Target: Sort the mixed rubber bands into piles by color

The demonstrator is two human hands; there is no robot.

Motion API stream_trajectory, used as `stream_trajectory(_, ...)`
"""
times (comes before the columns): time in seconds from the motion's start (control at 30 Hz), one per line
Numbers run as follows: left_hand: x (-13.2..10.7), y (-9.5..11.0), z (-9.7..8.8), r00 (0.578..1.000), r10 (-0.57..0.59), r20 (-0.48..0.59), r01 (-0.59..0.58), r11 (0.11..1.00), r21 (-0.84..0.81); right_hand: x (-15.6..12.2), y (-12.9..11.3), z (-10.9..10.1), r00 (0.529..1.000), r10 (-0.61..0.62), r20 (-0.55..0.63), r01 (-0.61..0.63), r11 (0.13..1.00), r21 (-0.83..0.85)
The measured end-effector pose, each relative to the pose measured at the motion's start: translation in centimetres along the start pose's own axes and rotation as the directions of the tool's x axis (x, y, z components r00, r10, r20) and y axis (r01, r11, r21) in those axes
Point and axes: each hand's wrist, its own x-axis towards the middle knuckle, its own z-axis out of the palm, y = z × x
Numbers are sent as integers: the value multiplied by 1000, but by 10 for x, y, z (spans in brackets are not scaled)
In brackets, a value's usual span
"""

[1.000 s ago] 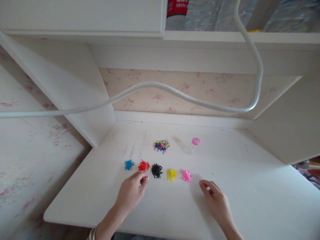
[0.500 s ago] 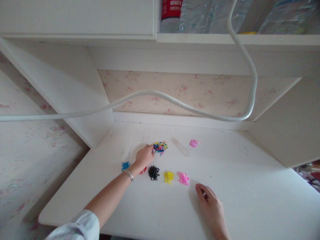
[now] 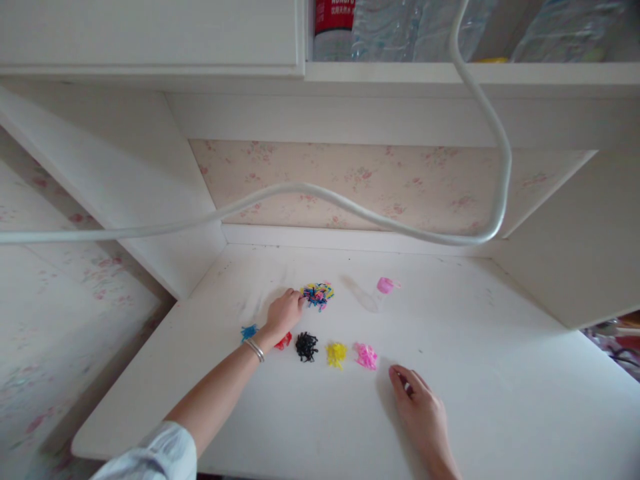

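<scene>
My left hand (image 3: 283, 311) reaches across the white desk (image 3: 500, 387) with its fingertips pinched at the left edge of a mixed heap of small coloured bands (image 3: 318, 294). Below it lie sorted little piles in a row: blue (image 3: 248, 331), red (image 3: 285, 342), black (image 3: 306, 346), yellow (image 3: 336, 354) and pink (image 3: 367, 356). My forearm crosses over part of the red pile. My right hand (image 3: 420, 412) rests on the desk to the right of the pink pile, fingers loosely curled, nothing visible in it.
A clear bag with a pink closure (image 3: 385, 285) lies behind the piles. A thick white cable (image 3: 350, 200) hangs across the view. The desk sits in an alcove under a shelf holding plastic bottles (image 3: 380, 27). The desk's side panel (image 3: 125, 187) stands at the left.
My left hand went from beside the red pile up to the mixed heap and now stays there. My right hand has barely moved.
</scene>
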Motion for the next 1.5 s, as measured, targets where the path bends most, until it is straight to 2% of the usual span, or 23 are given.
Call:
stream_trajectory(0.33, -8, -15, -5, 999, -34, -40, 30, 994, -108, 0, 1, 0, 1000, 13, 24, -12, 1000, -23)
stream_trajectory(0.5, -7, -13, -11, 997, 9, -78, -23, 984, -178, -1, 0, 0, 1000, -15, 7, 16, 1000, -20)
stream_trajectory(0.6, -16, -1, -19, 992, 95, -84, -111, 969, -223, -1, -1, 0, 999, -32, -4, 32, 999, -15)
stream_trajectory(0.73, -40, 32, -23, 963, 262, -55, -267, 924, -275, -1, -3, -1, 1000, -23, 3, 23, 999, -30)
stream_trajectory(0.83, -57, 60, -17, 921, 390, -5, -372, 873, -316, -1, -5, -2, 1000, -15, 3, 16, 999, -46)
stream_trajectory(0.93, -68, 83, -6, 858, 508, 70, -468, 832, -299, -2, -7, -3, 1000, -15, 6, 15, 999, -43)
stream_trajectory(1.0, -70, 95, 2, 824, 555, 113, -513, 816, -265, -2, -7, -3, 1000, -18, 6, 18, 999, -36)
stream_trajectory(1.07, -70, 103, 8, 811, 571, 131, -532, 811, -242, -2, -7, -3, 1000, -22, 7, 22, 999, -33)
stream_trajectory(1.2, -68, 110, 15, 803, 578, 145, -543, 810, -222, -1, -8, -3, 1000, -24, 10, 24, 999, -37)
stream_trajectory(1.33, -70, 108, 15, 811, 567, 144, -534, 818, -215, -2, -8, -3, 1000, -22, 12, 23, 999, -33)
stream_trajectory(1.43, -74, 101, 7, 827, 549, 122, -517, 827, -220, -1, -8, -4, 1000, -6, 15, 6, 1000, -26)
stream_trajectory(1.5, -79, 93, -4, 847, 527, 61, -496, 828, -263, -2, -8, -4, 1000, 4, 16, -3, 1000, -22)
